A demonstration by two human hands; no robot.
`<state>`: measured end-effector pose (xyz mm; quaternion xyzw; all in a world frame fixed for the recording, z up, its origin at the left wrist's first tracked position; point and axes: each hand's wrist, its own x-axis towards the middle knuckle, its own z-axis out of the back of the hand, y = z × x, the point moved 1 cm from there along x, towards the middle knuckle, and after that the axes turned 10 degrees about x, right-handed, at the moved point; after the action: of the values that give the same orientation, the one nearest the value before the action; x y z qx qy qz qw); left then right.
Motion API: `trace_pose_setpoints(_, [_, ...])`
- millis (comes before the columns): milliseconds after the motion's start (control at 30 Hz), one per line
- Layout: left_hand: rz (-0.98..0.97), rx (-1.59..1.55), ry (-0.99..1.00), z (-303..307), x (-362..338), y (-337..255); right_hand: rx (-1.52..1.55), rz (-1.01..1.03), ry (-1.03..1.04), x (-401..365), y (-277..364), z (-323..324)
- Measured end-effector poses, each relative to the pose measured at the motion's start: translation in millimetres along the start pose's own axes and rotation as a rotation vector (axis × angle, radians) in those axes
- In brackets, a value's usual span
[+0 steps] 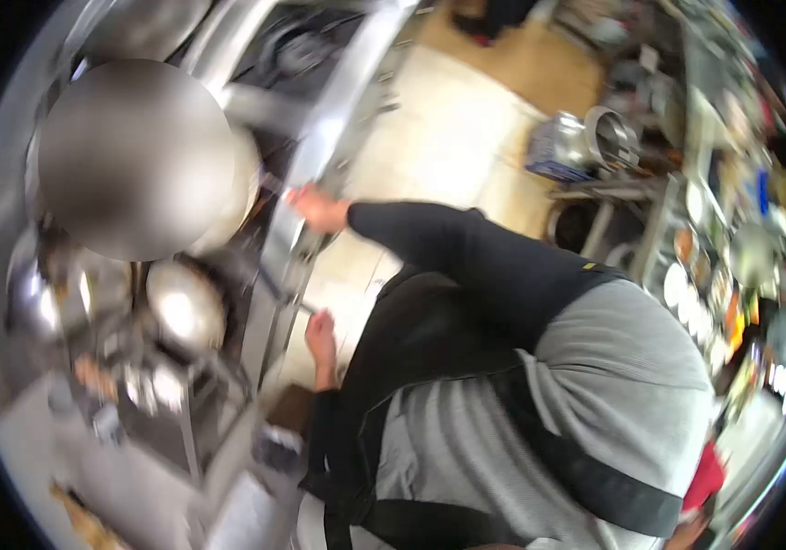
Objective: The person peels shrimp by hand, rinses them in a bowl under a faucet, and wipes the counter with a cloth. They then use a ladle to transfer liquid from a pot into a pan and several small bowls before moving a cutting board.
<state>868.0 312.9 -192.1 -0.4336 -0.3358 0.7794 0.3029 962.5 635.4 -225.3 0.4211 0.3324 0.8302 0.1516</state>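
Observation:
My right hand [320, 209] is closed round the end of a handle at the stove's front edge. This handle points toward a large round pan [244, 188], mostly covered by a blurred disc. Nearer the bottom, my left hand [321, 344] is closed at the end of a thin dark rod [274, 286] that slants toward the stove. What the rod belongs to is hidden. A shiny round pan [186, 306] rests below the large one, beside a metal pot [90, 284].
The steel stove edge [329, 128] runs diagonally before me. Behind me are a low rack with pots [608, 137] and a long counter with plates and bowls [686, 284]. A red sleeve [707, 477] of another person shows at the lower right.

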Motion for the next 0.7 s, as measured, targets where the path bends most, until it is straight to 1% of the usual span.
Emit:
trace_pose_setpoints(33, [0.153,0.098,0.037,-6.9,6.5,-0.7,-0.036,-0.116,0.144,-13.9,-8.0,9.2])
trace_pose_setpoints(67, [-0.252,0.514,0.131,-9.2,15.2,15.4,0.104,-0.447,0.074,-28.3,3.9,39.9])
trace_pose_setpoints(100, [-0.211,0.541,0.194,-15.1,33.7,52.1,0.262,-0.76,-0.043,-36.8,24.5,78.7])
trace_pose_setpoints(133, [0.01,0.472,0.359,-19.5,71.3,128.6,0.301,-0.897,-0.18,-43.9,56.2,133.5])
trace_pose_setpoints(167, [-0.097,0.667,0.443,-23.3,78.4,124.6,0.353,-1.013,-0.329,-56.3,88.5,187.0])
trace_pose_setpoints(200, [-0.157,0.777,0.501,-27.5,82.6,119.4,0.238,-0.967,-0.428,-72.7,101.9,234.5])
trace_pose_setpoints(267, [-0.219,0.899,0.588,-35.7,99.2,108.8,0.12,-0.897,-0.766,-105.9,141.6,338.3])
trace_pose_setpoints(300, [-0.242,0.924,0.608,-42.4,108.7,98.8,0.064,-0.782,-0.971,-121.9,169.7,390.2])
trace_pose_setpoints(333, [-0.272,0.926,0.611,-50.8,119.7,87.1,-0.091,-0.584,-1.123,-136.3,206.9,451.1])
trace_pose_setpoints(367, [-0.303,0.911,0.612,-66.1,131.9,72.7,-0.674,-0.367,-1.248,-149.9,244.5,512.8])
trace_pose_setpoints(400, [-0.333,0.889,0.608,-80.9,143.8,54.7,-0.484,-0.237,-1.403,-168.9,283.1,570.4])
trace_pose_setpoints(433, [-0.357,0.852,0.593,-100.8,157.7,33.2,-0.328,-0.118,-1.522,-163.1,347.1,615.3])
trace_pose_setpoints(467, [-0.378,0.796,0.576,-123.0,167.1,8.7,-0.59,-0.038,-1.586,-181.6,392.2,666.6])
trace_pose_setpoints(500, [-0.388,0.74,0.542,-143.6,176.8,-13.1,-0.928,-0.009,-1.618,-231.9,412.2,733.6])
trace_pose_setpoints(533, [-0.392,0.598,0.589,-150.1,176.1,-37.9,-0.818,-0.053,-1.727,-249.7,448.5,775.7])
trace_pose_setpoints(567, [-0.388,0.462,0.632,-165.6,157.5,-88.4,-0.919,-0.106,-1.737,-293.3,470.9,834.4])
trace_pose_setpoints(600, [-0.382,0.489,0.524,-184.0,144.6,-117.7,-1.098,-0.128,-1.82,-293.2,492.0,861.1])
trace_pose_setpoints(633, [-0.386,0.485,0.512,-201.6,147.3,-125.4,-1.277,-0.155,-1.897,-293.5,510.9,886.6])
trace_pose_setpoints(667, [-0.356,0.424,0.566,-220.1,152.9,-134.9,-1.245,-0.366,-1.844,-323.3,524.6,926.8])
trace_pose_setpoints(700, [-0.318,0.355,0.607,-235.4,158.5,-140.2,-1.195,-0.572,-1.765,-371.0,540.3,987.1])
